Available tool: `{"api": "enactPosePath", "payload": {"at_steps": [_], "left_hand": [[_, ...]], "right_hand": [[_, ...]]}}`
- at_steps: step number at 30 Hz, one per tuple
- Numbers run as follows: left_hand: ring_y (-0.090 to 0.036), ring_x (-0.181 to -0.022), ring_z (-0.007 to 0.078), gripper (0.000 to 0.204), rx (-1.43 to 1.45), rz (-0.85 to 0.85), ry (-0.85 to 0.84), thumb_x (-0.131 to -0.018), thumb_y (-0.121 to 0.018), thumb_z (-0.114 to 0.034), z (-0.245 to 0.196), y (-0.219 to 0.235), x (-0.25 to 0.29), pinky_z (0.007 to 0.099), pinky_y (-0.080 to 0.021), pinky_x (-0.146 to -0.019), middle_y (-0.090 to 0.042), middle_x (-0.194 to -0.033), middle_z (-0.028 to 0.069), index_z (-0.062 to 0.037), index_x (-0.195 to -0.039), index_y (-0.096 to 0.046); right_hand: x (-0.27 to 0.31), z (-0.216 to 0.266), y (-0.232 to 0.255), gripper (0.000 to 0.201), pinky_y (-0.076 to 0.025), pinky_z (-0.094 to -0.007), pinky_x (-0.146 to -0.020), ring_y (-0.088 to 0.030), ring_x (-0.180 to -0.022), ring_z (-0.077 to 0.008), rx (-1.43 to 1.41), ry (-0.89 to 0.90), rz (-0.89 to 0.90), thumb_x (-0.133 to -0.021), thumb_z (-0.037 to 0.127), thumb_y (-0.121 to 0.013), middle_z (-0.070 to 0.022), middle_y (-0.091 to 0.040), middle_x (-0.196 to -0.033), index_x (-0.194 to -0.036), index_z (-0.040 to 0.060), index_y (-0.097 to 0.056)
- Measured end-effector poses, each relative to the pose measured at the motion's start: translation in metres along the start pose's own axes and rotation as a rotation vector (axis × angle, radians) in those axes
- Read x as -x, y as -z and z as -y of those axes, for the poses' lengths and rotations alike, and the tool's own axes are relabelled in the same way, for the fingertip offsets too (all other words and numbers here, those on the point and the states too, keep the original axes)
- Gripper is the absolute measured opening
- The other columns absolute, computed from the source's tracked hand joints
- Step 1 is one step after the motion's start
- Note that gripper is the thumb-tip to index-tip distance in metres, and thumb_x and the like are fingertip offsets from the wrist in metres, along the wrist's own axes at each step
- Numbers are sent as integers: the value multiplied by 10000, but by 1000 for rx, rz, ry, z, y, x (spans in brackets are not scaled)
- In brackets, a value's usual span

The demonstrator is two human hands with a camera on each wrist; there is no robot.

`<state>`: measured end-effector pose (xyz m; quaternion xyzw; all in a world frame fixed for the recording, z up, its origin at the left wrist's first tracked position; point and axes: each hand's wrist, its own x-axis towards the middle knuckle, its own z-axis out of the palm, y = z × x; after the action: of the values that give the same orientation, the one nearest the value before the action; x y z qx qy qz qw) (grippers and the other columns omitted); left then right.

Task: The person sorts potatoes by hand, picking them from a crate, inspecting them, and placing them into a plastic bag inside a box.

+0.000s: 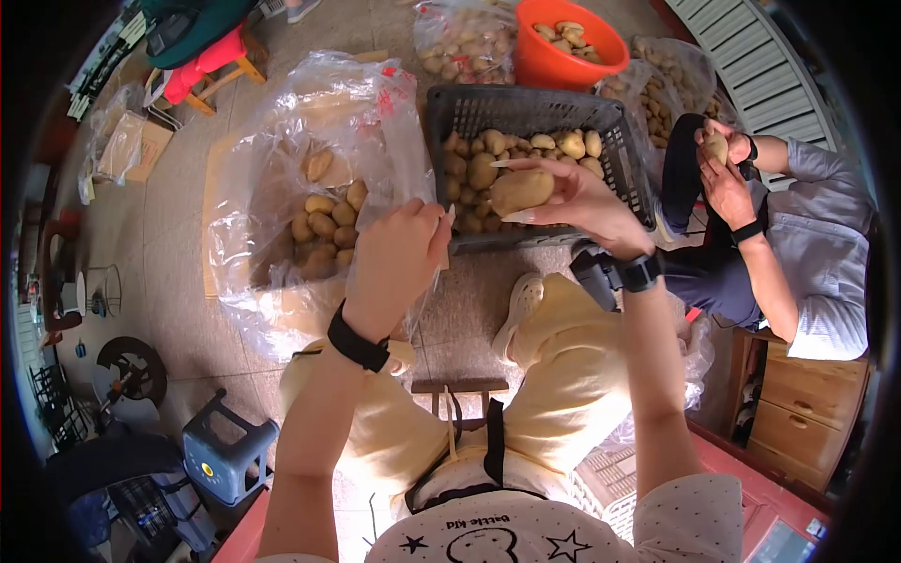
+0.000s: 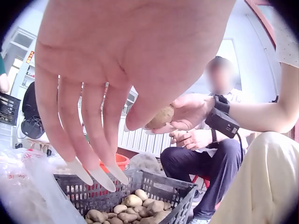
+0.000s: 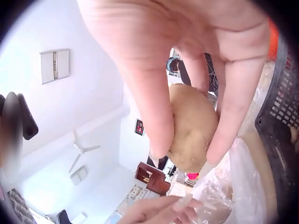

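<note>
My right hand [image 1: 596, 205] [image 3: 187, 32] grips a large potato [image 1: 523, 190] [image 3: 194, 128] between thumb and fingers, above the black crate [image 1: 535, 94] of potatoes. The left hand [image 1: 399, 258] [image 2: 121, 51] is at the crate's left edge, beside the plastic-lined box [image 1: 219, 178]. Its fingers hang loosely extended in the left wrist view, with nothing held. Brown potatoes [image 1: 322, 225] lie inside the clear plastic liner [image 1: 282, 122]. In the left wrist view, the held potato [image 2: 162, 117] shows behind the left thumb; contact between that thumb and the potato cannot be told.
Behind the crate stand an orange bucket [image 1: 601, 70] with potatoes and a bag of potatoes [image 1: 465, 47]. At the right, a seated person [image 1: 807, 225] holds another potato [image 1: 716, 147]. A blue stool [image 1: 225, 446] is at the lower left, a wooden drawer cabinet [image 1: 802, 405] at the lower right.
</note>
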<state>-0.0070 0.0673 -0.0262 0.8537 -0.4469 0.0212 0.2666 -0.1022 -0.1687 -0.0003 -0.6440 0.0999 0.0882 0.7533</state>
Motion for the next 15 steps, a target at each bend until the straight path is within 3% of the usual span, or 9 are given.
{"api": "enactPosePath", "payload": {"at_steps": [5, 10, 12, 15], "left_hand": [[-631, -744, 333, 160, 8, 17, 98, -897, -559, -174, 6, 8, 1, 411, -501, -634, -643, -883, 120, -54, -953, -649], [-667, -784, 281, 190, 75, 0, 165, -911, -558, -162, 12, 14, 1, 354, -516, -639, -648, -959, 119, -52, -1041, -641], [-674, -801, 237, 213, 307, -21, 215, -917, -554, -132, 13, 15, 1, 322, -522, -649, -647, -967, 119, -42, -1096, -629], [-659, -764, 245, 222, 373, -85, 220, -880, -570, -130, 17, 22, 0, 333, -528, -647, -637, -971, 95, -52, -1080, -626]], "right_hand": [[-1, -13, -26, 653, -482, -277, -955, -604, -1057, -143, -37, -66, 59, -722, -91, -720, -78, -631, -1166, -1327, 15, -500], [-7, -15, -40, 696, -489, -298, -964, -587, -1093, -154, -10, 39, 137, -710, -153, -681, -81, -612, -1198, -1350, 20, -472], [-6, -15, -41, 698, -488, -299, -968, -582, -1099, -152, -24, 48, 143, -707, -155, -682, -78, -607, -1204, -1349, 19, -472], [-7, -12, -42, 698, -488, -301, -969, -582, -1100, -153, -18, 54, 143, -705, -150, -686, -77, -607, -1204, -1348, 22, -475]]}}
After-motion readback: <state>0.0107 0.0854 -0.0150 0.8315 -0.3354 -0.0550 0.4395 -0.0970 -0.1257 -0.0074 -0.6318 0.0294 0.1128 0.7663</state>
